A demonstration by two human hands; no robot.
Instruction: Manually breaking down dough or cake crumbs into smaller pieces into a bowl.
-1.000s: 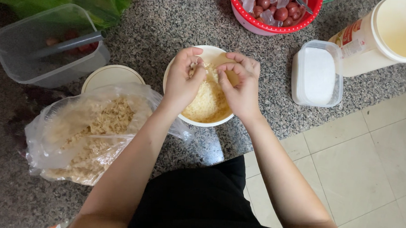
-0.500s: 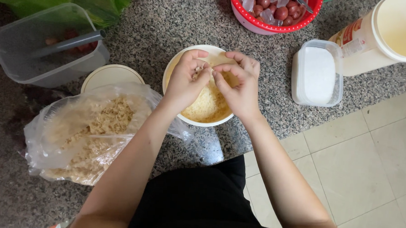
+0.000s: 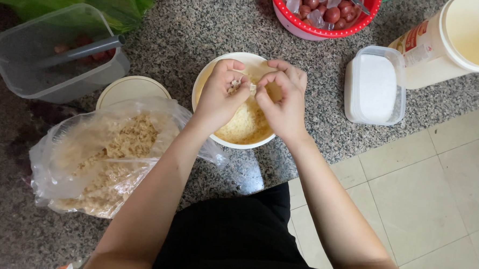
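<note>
A cream bowl (image 3: 205,79) stands on the speckled granite counter (image 3: 201,25) and holds pale yellow crumbs (image 3: 245,124). Both hands hover over it. My left hand (image 3: 222,93) pinches a small beige lump (image 3: 234,86) of the crumbly stuff between thumb and fingers. My right hand (image 3: 284,99) is curled right beside it, its fingertips meeting the same lump. Much of the bowl is hidden under the hands.
A clear plastic bag (image 3: 98,155) of beige crumbs lies left, with a round cream lid (image 3: 125,89) behind it. A clear box (image 3: 54,51) with a grey utensil sits far left. A red basket (image 3: 320,14), a lidded white tub (image 3: 376,84) and a large cream jar (image 3: 459,39) stand right.
Both hands have closed in together over the bowl's middle and now pinch a small lump between them; nothing else has moved.
</note>
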